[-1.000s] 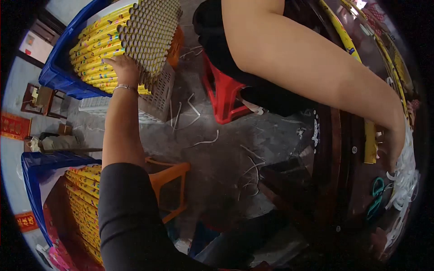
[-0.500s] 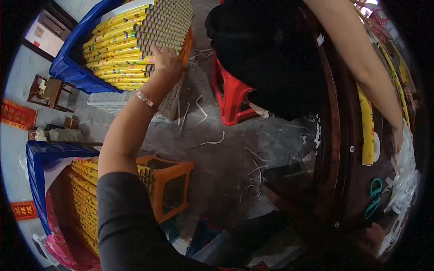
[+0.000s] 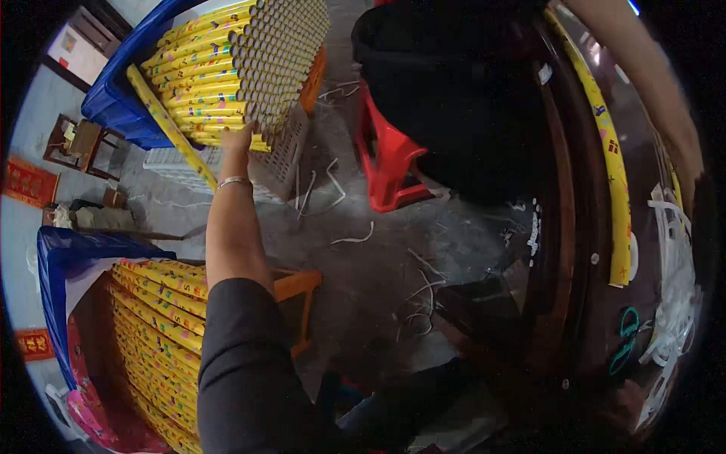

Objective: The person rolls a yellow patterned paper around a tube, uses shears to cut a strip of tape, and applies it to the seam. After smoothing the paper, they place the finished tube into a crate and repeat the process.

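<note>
And the L hand point(image 3: 238, 140) is now down at the low near edge of the stack of yellow patterned hollow tubes point(image 3: 208, 76); half a sec ago it was up against the open tube ends, farther right. Thumb's up by the lowest tubes, other fingers mostly hidden; can't tell if it's pinching one. New since then: a single slanted yellow patterned tube point(image 3: 172, 130), lying across the outside of the far blue plastic crate point(image 3: 113, 113), its near end just L of the wrist. Stack's sitting in that crate, far L, w/ a white slatted plastic crate point(image 3: 280, 155) beneath.

Near L, more of the second load of yellow tubes point(image 3: 159, 333) shows now, as the forearm's swung right; the orange plastic stool point(image 3: 299, 286) is partly covered.

Over on the R, the co-worker's bare arm point(image 3: 643, 83), blurred, has pulled away from the tangle of white strips point(image 3: 669, 318). That uncovers a long stretch of the long yellow tube point(image 3: 612, 151) on the dark wooden table point(image 3: 582, 303). Green-handled scissors point(image 3: 626, 337) about same spot, nr the strips. R hand point(image 3: 629, 399), near R, is dim; can't tell its grip.
</note>
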### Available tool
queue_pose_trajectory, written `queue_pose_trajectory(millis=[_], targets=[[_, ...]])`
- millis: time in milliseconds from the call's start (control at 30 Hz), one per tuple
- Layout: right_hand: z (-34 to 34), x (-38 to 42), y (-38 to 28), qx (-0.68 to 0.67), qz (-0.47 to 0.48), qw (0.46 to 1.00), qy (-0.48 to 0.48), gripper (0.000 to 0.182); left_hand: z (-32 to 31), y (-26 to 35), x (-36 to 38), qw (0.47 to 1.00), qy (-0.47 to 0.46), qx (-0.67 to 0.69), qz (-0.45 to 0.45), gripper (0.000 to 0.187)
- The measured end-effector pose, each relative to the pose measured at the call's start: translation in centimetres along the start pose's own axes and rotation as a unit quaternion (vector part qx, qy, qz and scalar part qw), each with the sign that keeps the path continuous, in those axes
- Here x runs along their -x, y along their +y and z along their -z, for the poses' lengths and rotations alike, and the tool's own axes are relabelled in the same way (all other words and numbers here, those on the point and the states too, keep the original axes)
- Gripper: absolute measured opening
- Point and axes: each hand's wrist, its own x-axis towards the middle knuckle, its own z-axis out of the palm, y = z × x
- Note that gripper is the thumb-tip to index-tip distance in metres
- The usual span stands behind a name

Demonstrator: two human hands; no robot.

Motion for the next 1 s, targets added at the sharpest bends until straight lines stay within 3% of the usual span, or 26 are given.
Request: queue_pose_trajectory(millis=[67, 133, 200, 233, 300, 333, 400, 433, 467, 533, 567, 600, 700, 800, 867, 900, 933, 967, 1000], targets=[[-0.1, -0.4, 0.0, -0.013, -0.009, 1.000, -0.009, 0.021, 2.7, -10.8, -5.7, 0.994, 0.050, 0.084, 0.052, 0.071], [-0.1, -0.7, -0.3, -0.016, -0.012, 1.000, -0.018, 0.020, 6.1, -12.5, -1.6, 0.984, 0.111, 0.062, 0.124, 0.060], [0.1, -1.2, -0.8, -0.028, -0.015, 0.999, -0.030, 0.019, 8.7, -9.2, 4.8, 0.972, 0.059, 0.028, 0.224, 0.063], [0.0, -1.2, -0.6, -0.032, -0.019, 0.999, -0.039, 0.019, 8.3, -13.3, 4.2, 0.972, 0.001, -0.035, 0.233, 0.069], [0.4, -1.4, -0.6, -0.043, -0.025, 0.998, -0.050, 0.019, 7.6, -15.0, 6.1, 0.966, -0.003, 0.007, 0.259, 0.075], [0.3, -1.5, -0.5, -0.041, -0.023, 0.997, -0.054, 0.018, 6.1, -19.2, 4.6, 0.975, -0.001, -0.007, 0.221, 0.076], [0.7, -1.7, -0.7, -0.043, -0.030, 0.997, -0.060, 0.018, 3.7, -14.8, 7.1, 0.972, -0.003, -0.025, 0.233, 0.088], [0.9, -1.8, -1.0, -0.045, -0.028, 0.997, -0.063, 0.018, 4.0, -6.3, 10.7, 0.936, -0.057, 0.088, 0.335, 0.100], [1.3, -1.7, -1.0, -0.040, -0.032, 0.996, -0.071, 0.017, 1.2, -5.9, 12.7, 0.915, -0.099, 0.206, 0.332, 0.093], [2.1, -1.9, -1.2, -0.043, -0.045, 0.994, -0.091, 0.017, -5.6, -6.7, 18.2, 0.824, -0.215, 0.382, 0.358, 0.083], [2.4, -1.9, -1.3, -0.044, -0.050, 0.993, -0.100, 0.017, -8.9, -6.1, 22.4, 0.786, -0.271, 0.406, 0.378, 0.079], [2.6, -1.8, -1.4, -0.046, -0.056, 0.992, -0.105, 0.017, -13.9, -6.3, 25.8, 0.774, -0.308, 0.325, 0.448, 0.081], [3.1, -1.8, -1.7, -0.060, -0.077, 0.987, -0.129, 0.016, -20.7, -4.3, 45.7, 0.790, -0.504, 0.208, 0.282, 0.063], [3.5, -2.1, -2.5, -0.075, -0.114, 0.978, -0.157, 0.015, -20.7, -2.3, 63.7, 0.739, -0.662, 0.125, -0.018, 0.047], [3.9, -2.7, -3.3, -0.088, -0.149, 0.968, -0.181, 0.015, -19.1, -2.4, 71.0, 0.732, -0.605, 0.170, -0.262, 0.039], [4.1, -3.2, -3.7, -0.097, -0.171, 0.960, -0.197, 0.015, -19.0, -3.4, 71.6, 0.717, -0.590, 0.177, -0.328, 0.037], [4.1, -3.7, -4.2, -0.105, -0.196, 0.952, -0.211, 0.015, -18.0, -4.9, 70.5, 0.608, -0.761, 0.066, -0.217, 0.038], [4.3, -4.7, -4.8, -0.114, -0.222, 0.942, -0.225, 0.015, -16.9, -6.0, 69.4, 0.461, -0.881, -0.051, -0.094, 0.039], [4.3, -5.5, -5.4, -0.121, -0.251, 0.930, -0.240, 0.015, -19.6, -12.5, 71.1, 0.551, -0.782, -0.095, -0.275, 0.040]])
